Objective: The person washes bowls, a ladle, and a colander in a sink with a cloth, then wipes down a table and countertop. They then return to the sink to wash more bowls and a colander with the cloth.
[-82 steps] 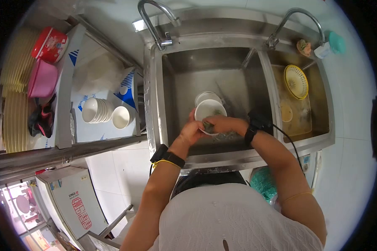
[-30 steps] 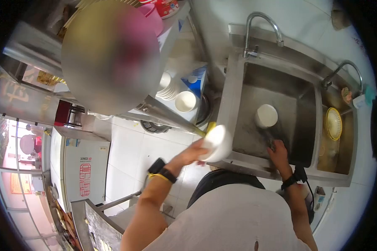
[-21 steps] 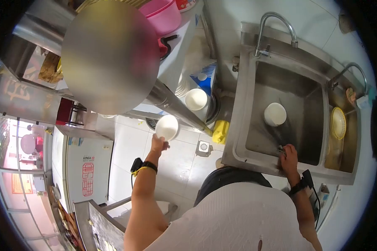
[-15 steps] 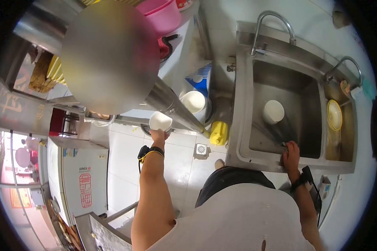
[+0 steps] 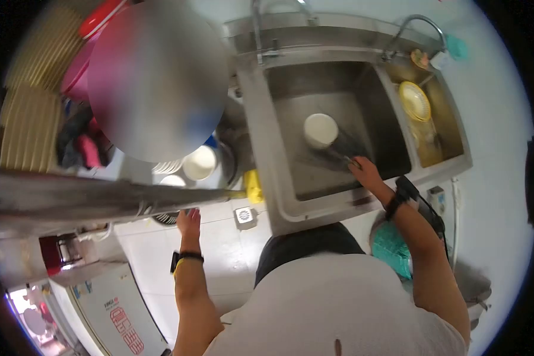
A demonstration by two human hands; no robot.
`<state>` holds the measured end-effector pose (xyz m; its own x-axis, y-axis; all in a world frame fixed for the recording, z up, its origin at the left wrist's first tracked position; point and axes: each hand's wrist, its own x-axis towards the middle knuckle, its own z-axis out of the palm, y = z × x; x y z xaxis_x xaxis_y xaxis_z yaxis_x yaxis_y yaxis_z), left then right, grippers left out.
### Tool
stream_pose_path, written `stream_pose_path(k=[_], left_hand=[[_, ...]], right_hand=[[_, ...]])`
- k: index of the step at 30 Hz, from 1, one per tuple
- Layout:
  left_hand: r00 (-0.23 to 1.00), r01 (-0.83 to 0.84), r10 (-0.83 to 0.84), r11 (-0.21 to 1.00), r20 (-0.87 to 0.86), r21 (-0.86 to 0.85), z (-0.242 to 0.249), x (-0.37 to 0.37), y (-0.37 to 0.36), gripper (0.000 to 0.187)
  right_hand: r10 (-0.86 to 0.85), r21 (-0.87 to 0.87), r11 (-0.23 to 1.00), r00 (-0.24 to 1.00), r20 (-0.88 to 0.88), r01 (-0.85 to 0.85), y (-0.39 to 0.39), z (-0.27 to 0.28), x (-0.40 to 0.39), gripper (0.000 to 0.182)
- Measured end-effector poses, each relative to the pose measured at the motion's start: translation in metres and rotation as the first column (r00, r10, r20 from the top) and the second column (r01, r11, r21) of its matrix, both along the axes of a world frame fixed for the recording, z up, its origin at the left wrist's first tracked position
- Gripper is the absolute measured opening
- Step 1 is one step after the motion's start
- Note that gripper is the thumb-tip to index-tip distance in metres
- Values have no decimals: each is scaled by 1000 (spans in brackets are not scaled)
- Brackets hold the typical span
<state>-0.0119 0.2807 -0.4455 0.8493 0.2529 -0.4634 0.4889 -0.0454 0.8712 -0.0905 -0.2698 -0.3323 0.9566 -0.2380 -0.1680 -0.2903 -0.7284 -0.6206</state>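
My left hand [image 5: 188, 223] is below the metal pole, fingers apart and nothing in them. Just beyond the pole a white bowl [image 5: 172, 180] shows in part, near a larger white bowl [image 5: 200, 163] and a stack of white dishes [image 5: 167, 167]. My right hand [image 5: 366, 172] reaches over the front of the large sink basin [image 5: 314, 77], fingers closed on something slim that I cannot make out. Dark blurred streaks run from it toward a white round bowl [image 5: 321, 131] on the basin floor.
A metal pole [image 5: 101, 199] crosses the left side. A yellow container [image 5: 254, 186] stands beside the sink. The smaller basin holds a yellow-rimmed basket [image 5: 415, 101]. Taps [image 5: 420, 18] rise behind. A white fridge [image 5: 115, 308] is at lower left, a teal bag [image 5: 391, 249] under the sink.
My left hand has let go of the white bowl, which now sits beyond the pole near the other dishes. The view has swung toward the right. My right hand remains over the basin.
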Motion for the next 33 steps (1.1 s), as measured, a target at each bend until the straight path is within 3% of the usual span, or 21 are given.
stream_pose_path(k=[1,2,3,4,7,9,10,12,13,15,16,17,19,22,26,28,29,30,31,32,33], left_hand=[[908,-418,350,780,-228,-466,26,-11,-19,26],[948,-318,272,786,-166,-530,45,-31,-34,21],[995,-98,79,928,-67,-358,12,-54,-22,17],[976,-195,150,924,-156,-330,58,-69,-53,13],[1000,11,-16,948,-14,-317,124,-108,-98,6],[997,9,-29,967,-75,-256,177,-105,-140,6],[994,64,-81,972,-67,-228,196,-101,-162,7],[986,153,-164,965,-33,-212,220,-91,-208,10],[980,193,-199,955,-1,-227,224,-85,-231,12],[954,296,-295,912,49,-283,224,-74,-277,8],[927,366,-374,878,37,-309,227,-66,-297,13],[886,451,-461,835,48,-314,223,-57,-314,16],[837,504,-546,794,-32,-340,220,-40,-345,17],[816,512,-573,777,-76,-366,207,-20,-374,16],[848,468,-518,831,-110,-300,189,-9,-392,13],[841,487,-526,838,-125,-246,172,-6,-395,12],[832,506,-535,840,-146,-194,162,-5,-395,12],[834,503,-531,843,-150,-190,153,-1,-395,12],[837,536,-535,844,-118,-19,143,4,-396,14],[835,551,-544,820,-87,154,132,9,-397,16],[833,553,-545,818,-90,158,117,13,-398,16]], right_hand=[[-42,71,996,997,-72,47,-10,-7,14,37],[-141,156,975,982,-122,160,-15,-9,31,37],[-228,238,934,957,-182,267,-17,-11,48,37],[-225,238,934,956,-188,267,-16,-8,63,37],[-241,414,862,956,-170,291,-15,-6,112,47],[-47,125,991,998,-50,53,-20,-23,143,49],[-28,137,990,998,-57,36,-22,-35,155,49],[301,-234,921,950,-81,-312,-26,-64,174,49],[310,-220,922,948,-76,-319,-31,-76,181,49],[396,-511,712,876,-274,-481,-37,-104,195,48],[461,-520,748,887,-41,-413,-42,-126,204,43],[463,-504,757,885,-34,-416,-47,-148,213,43],[478,-294,799,850,-221,-525,-46,-126,220,38],[404,-252,844,870,-283,-474,-50,-107,220,31],[246,-274,875,855,-456,-398,-54,-154,196,19],[406,-178,883,896,-179,-435,-60,-148,181,18],[412,-172,881,894,-177,-440,-59,-143,181,18],[559,-253,779,818,-132,-573,-56,-124,183,17],[691,-338,652,715,-100,-678,-53,-105,183,17],[693,-333,654,715,-97,-679,-49,-89,183,17],[803,-396,525,593,-63,-753,-46,-72,182,14]])
